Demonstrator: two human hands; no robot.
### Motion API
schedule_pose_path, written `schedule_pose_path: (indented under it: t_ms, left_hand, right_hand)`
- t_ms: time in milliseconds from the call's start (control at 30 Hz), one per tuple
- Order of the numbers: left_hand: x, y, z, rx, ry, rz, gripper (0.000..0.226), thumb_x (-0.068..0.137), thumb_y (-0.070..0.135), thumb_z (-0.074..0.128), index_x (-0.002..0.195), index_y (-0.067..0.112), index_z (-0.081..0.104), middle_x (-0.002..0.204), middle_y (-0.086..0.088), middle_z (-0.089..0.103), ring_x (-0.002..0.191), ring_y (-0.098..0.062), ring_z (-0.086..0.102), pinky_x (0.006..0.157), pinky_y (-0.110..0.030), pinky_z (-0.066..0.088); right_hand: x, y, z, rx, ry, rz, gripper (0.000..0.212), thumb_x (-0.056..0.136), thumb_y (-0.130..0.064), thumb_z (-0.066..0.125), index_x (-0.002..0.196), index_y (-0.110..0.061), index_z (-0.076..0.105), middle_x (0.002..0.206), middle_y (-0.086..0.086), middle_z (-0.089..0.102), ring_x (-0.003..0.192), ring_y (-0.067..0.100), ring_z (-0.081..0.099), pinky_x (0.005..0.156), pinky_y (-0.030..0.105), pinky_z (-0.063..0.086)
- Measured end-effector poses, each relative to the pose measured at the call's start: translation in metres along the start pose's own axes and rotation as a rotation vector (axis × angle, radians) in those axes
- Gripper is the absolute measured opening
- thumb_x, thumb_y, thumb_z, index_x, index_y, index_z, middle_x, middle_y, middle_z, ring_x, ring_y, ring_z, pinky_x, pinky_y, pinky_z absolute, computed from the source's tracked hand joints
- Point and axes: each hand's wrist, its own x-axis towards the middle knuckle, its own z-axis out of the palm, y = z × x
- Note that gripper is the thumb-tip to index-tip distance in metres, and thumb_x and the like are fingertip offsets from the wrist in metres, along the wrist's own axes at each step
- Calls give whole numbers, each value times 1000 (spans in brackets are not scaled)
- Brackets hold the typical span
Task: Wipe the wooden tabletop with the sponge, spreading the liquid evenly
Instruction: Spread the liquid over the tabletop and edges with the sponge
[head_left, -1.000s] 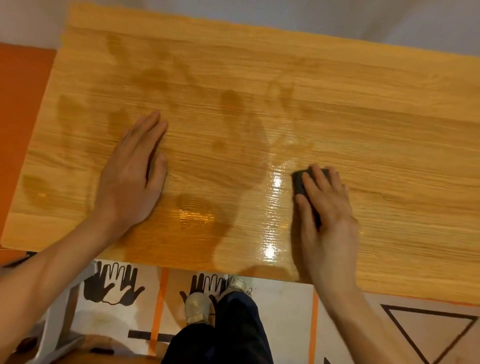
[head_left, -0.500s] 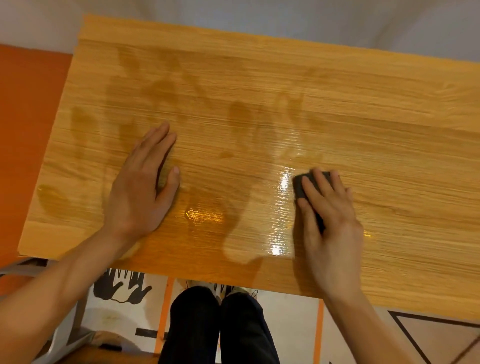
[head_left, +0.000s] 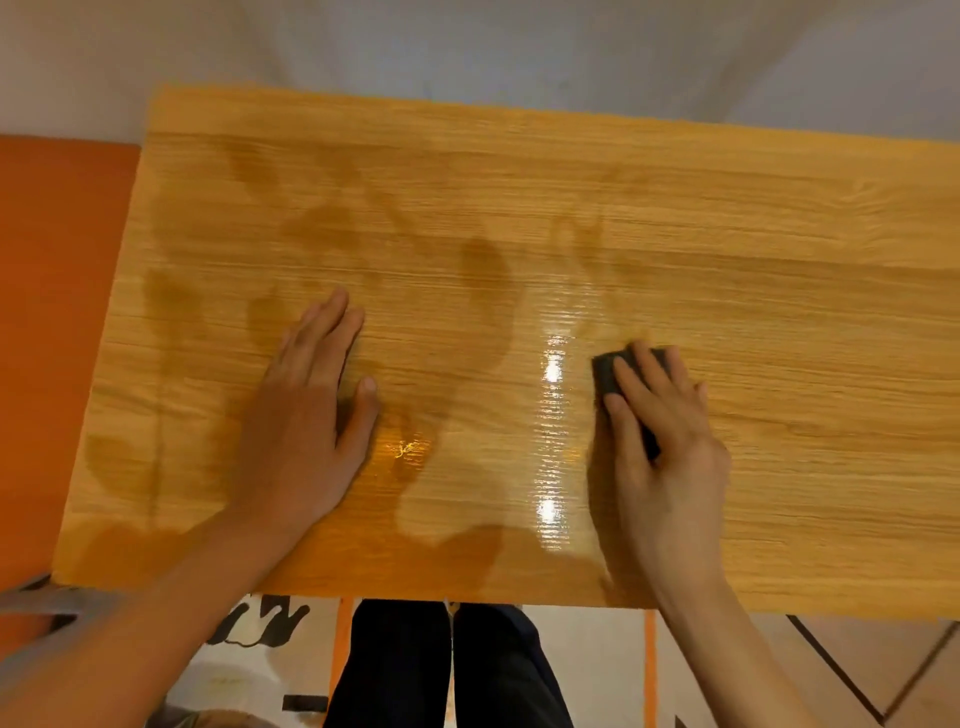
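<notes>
A light wooden tabletop (head_left: 779, 249) fills most of the view. Its left and middle parts carry dark damp patches, and a glossy wet streak (head_left: 553, 415) shines just left of my right hand. My right hand (head_left: 665, 447) presses a dark sponge (head_left: 605, 371) flat on the wood; only the sponge's far left corner and a sliver between my fingers show. My left hand (head_left: 306, 426) lies palm down on the damp left part, fingers loosely together, holding nothing.
An orange surface (head_left: 57, 312) borders the table's left edge and a pale wall (head_left: 519, 47) runs behind its far edge. Below the near edge are my dark trouser legs (head_left: 447, 670) and a patterned floor with orange lines.
Both hands and the sponge keep nearly the same spots on the wood. The view has tilted up, so the table sits lower in frame and more wall shows.
</notes>
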Motion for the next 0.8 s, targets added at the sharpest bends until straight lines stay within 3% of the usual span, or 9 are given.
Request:
schedule_pose_path:
  t_ms: [67, 133, 267, 333, 433, 533, 700, 800]
  left_hand:
    - [0, 1, -1, 1, -17, 3, 60, 104, 41, 34, 158, 17, 30, 167, 8, 20, 153, 2, 5, 124, -15, -3]
    - [0, 3, -3, -15, -15, 0, 60, 103, 41, 35, 158, 17, 31, 167, 9, 20, 151, 6, 4, 123, -13, -3]
    - [8, -1, -10, -44, -2, 7, 55, 103, 37, 42, 154, 18, 40, 165, 6, 28, 146, 0, 17, 121, -33, 20]
    - [24, -9, -17, -57, 30, 36, 51, 105, 34, 42, 153, 16, 42, 164, 2, 31, 148, -7, 23, 119, -37, 25]
    - [61, -23, -22, -44, 64, 60, 54, 102, 32, 43, 151, 11, 44, 163, -3, 34, 151, -21, 28, 123, -32, 20]
    - [94, -35, -21, 1, 60, 115, 55, 101, 31, 42, 149, 5, 44, 161, -11, 35, 150, -29, 30, 125, -40, 22]
    - [104, -45, -14, 48, 65, 185, 55, 103, 34, 38, 151, 9, 41, 162, -10, 33, 150, -27, 29, 124, -42, 23]
    - [103, -45, -12, 44, 69, 178, 55, 103, 37, 38, 152, 12, 40, 162, -6, 32, 150, -25, 27, 123, -42, 25]
  right_hand:
    - [1, -25, 25, -7, 19, 15, 32, 99, -13, 54, 131, -14, 59, 145, -2, 49, 145, 10, 25, 124, 35, 13]
    - [4, -56, 60, -25, -34, -105, 32, 99, -16, 54, 130, -17, 60, 144, -2, 50, 144, 11, 26, 123, 34, 15]
    - [13, -61, 69, -106, -178, -314, 32, 98, -18, 56, 129, -17, 61, 143, -1, 52, 142, 16, 34, 122, 38, 20]
    - [17, -34, 41, -134, -129, -271, 33, 98, -16, 56, 131, -16, 60, 144, -2, 50, 143, 14, 32, 123, 39, 18]
    - [23, 3, -1, -102, 38, -43, 35, 99, -14, 53, 133, -15, 57, 146, -2, 48, 145, 12, 28, 122, 47, 18]
    - [27, -10, 14, -59, 141, 94, 34, 100, -14, 51, 134, -15, 56, 147, -1, 46, 146, 14, 25, 122, 46, 16]
    - [33, -80, 95, -107, -6, -196, 34, 96, -10, 56, 129, -16, 61, 143, 4, 52, 142, 22, 35, 122, 39, 19]
    - [45, -67, 78, -142, -122, -320, 34, 97, -12, 56, 130, -15, 60, 142, 4, 53, 141, 22, 37, 121, 39, 20]
